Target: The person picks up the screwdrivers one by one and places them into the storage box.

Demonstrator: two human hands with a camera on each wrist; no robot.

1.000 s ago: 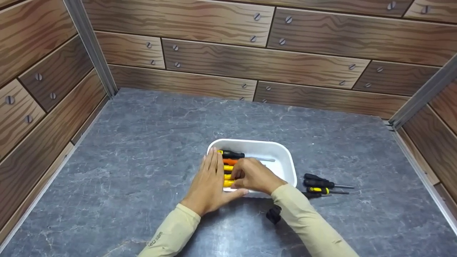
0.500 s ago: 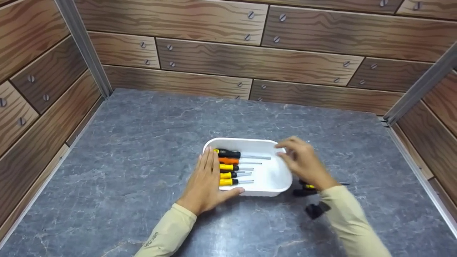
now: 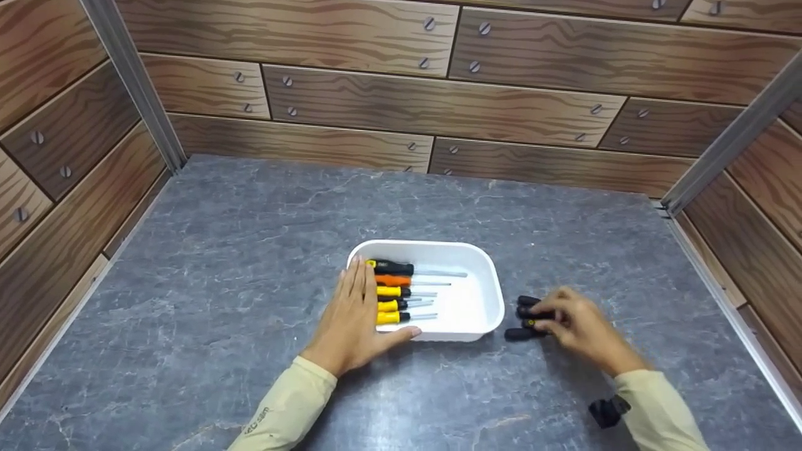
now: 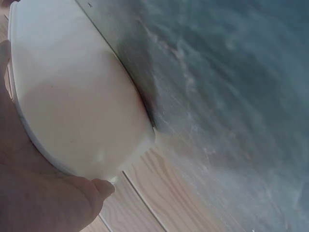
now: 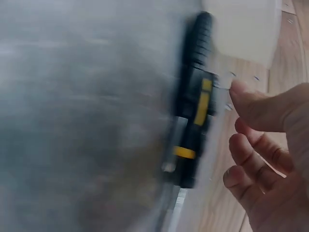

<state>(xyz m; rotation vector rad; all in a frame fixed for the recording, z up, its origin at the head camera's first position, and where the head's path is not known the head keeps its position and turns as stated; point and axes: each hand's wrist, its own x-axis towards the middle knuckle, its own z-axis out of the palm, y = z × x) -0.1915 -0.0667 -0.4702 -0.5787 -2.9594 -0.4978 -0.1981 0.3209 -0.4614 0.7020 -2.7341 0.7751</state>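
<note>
My left hand (image 3: 351, 319) lies with straight fingers over the left end of a white plastic tray (image 3: 482, 294), thumb along its near edge. Inside the tray several screwdrivers lie side by side, shafts to the right: a black one (image 3: 396, 269), an orange one (image 3: 396, 281) and yellow ones (image 3: 393, 305). Over a small group of black-handled screwdrivers (image 3: 525, 334) right of the tray hovers my right hand (image 3: 586, 329). In the right wrist view its fingers (image 5: 248, 152) are loosely bent with nothing between them, close to the yellow-marked screwdriver (image 5: 201, 108). The left wrist view shows the tray's outer wall (image 4: 82, 92).
Everything stands on a grey marbled tabletop (image 3: 263, 232). Wood-patterned panels (image 3: 351, 94) wall it in at the back and both sides, with metal posts (image 3: 131, 88) in the corners. A small black camera (image 3: 608, 413) is worn on the right wrist.
My right hand has left the screwdrivers in the tray, passed over its right end and come down at the black screwdrivers on the tabletop. My left hand has stayed on the tray.
</note>
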